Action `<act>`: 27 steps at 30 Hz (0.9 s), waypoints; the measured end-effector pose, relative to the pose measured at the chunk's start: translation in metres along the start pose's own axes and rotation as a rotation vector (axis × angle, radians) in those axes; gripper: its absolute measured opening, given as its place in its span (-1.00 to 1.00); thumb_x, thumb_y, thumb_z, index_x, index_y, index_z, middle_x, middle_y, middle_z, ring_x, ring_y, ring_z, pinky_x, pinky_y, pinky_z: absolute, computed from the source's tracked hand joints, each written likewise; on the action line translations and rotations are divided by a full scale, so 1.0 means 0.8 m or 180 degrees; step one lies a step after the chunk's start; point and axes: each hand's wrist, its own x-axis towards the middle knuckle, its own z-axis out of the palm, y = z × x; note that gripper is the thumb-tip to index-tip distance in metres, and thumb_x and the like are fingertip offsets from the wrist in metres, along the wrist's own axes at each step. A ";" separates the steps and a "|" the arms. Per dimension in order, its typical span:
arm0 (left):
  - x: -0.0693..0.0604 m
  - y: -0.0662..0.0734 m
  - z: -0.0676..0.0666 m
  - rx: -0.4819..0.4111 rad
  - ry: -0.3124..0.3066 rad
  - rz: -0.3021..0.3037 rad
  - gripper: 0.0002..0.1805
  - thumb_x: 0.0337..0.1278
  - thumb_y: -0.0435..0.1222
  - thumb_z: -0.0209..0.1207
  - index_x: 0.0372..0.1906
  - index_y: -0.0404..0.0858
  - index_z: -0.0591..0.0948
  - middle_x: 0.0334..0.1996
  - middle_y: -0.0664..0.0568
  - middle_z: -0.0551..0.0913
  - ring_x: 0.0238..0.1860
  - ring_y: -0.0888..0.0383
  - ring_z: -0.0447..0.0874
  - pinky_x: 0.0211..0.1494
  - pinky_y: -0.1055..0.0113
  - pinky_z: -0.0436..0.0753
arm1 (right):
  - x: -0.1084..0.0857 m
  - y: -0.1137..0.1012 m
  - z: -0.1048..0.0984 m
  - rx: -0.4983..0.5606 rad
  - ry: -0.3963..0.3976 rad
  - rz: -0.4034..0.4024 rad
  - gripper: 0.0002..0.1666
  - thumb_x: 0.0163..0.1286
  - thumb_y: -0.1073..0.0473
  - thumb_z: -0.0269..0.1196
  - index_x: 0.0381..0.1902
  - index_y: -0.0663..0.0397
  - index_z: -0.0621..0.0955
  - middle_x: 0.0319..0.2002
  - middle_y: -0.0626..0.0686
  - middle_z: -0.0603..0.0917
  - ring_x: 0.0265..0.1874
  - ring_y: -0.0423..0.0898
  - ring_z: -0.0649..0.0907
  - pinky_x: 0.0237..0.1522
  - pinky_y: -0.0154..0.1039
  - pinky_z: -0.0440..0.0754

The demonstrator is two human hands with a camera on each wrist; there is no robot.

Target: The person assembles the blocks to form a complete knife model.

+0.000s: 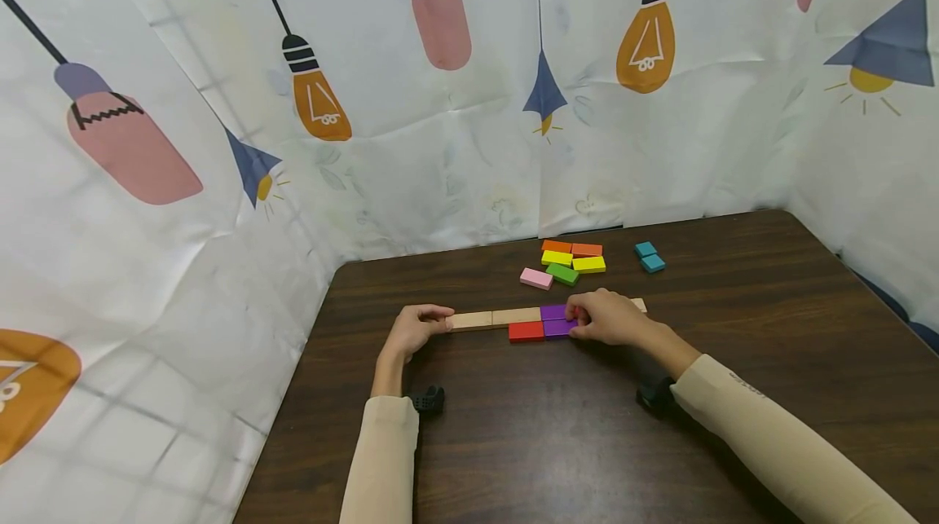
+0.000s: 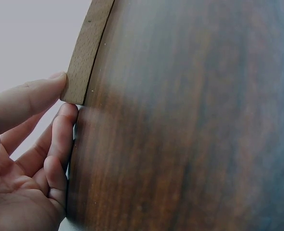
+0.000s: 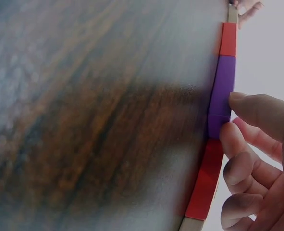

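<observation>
Two plain wooden blocks [image 1: 469, 320] lie end to end in a row. My left hand [image 1: 411, 330] pinches the outer end of the leftmost wooden block [image 2: 84, 57], its thumb against the block's edge. Further right, purple blocks [image 1: 553, 312] continue the row, with a red block [image 1: 526, 332] and another purple block in front. My right hand [image 1: 609, 319] holds a purple block [image 3: 223, 82] between thumb and fingers. Beyond it another red block [image 3: 206, 178] shows in the right wrist view. A wooden block [image 1: 640, 305] pokes out past the right hand, which hides part of the row.
Behind the row lie orange blocks [image 1: 587, 250], yellow blocks [image 1: 589, 265], a green block [image 1: 562, 274] and a pink block [image 1: 536, 278]. Two blue blocks [image 1: 653, 263] lie farther right. The dark wooden table [image 1: 528, 434] meets a patterned curtain [image 1: 455, 173] at its back edge.
</observation>
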 end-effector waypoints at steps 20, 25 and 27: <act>0.000 0.001 -0.001 -0.0008 -0.0042 0.0004 -0.74 0.22 -0.28 0.40 0.02 -0.12 0.79 -0.06 -0.07 0.74 -0.13 0.07 0.66 0.07 0.10 0.65 | 0.000 0.004 0.002 0.0110 0.0011 -0.0054 -0.78 0.31 0.07 0.47 -0.15 -0.05 0.68 -0.49 -0.13 0.57 -0.49 -0.19 0.51 -0.39 -0.29 0.47; 0.000 0.000 -0.001 -0.0006 -0.0028 -0.0012 -0.74 0.22 -0.29 0.40 0.01 -0.13 0.80 -0.07 -0.07 0.75 -0.14 0.08 0.67 0.05 0.12 0.66 | 0.000 0.008 0.001 0.0181 -0.0013 -0.0098 -0.80 0.32 0.10 0.46 -0.15 -0.04 0.68 -0.48 -0.13 0.58 -0.48 -0.20 0.51 -0.38 -0.30 0.46; 0.001 -0.001 -0.001 -0.0006 -0.0021 -0.0015 -0.74 0.22 -0.30 0.40 0.01 -0.14 0.80 -0.07 -0.07 0.75 -0.15 0.08 0.67 0.05 0.13 0.66 | 0.000 0.009 0.000 0.0214 -0.0018 -0.0120 -0.80 0.31 0.10 0.46 -0.15 -0.04 0.68 -0.49 -0.13 0.58 -0.48 -0.20 0.51 -0.38 -0.31 0.47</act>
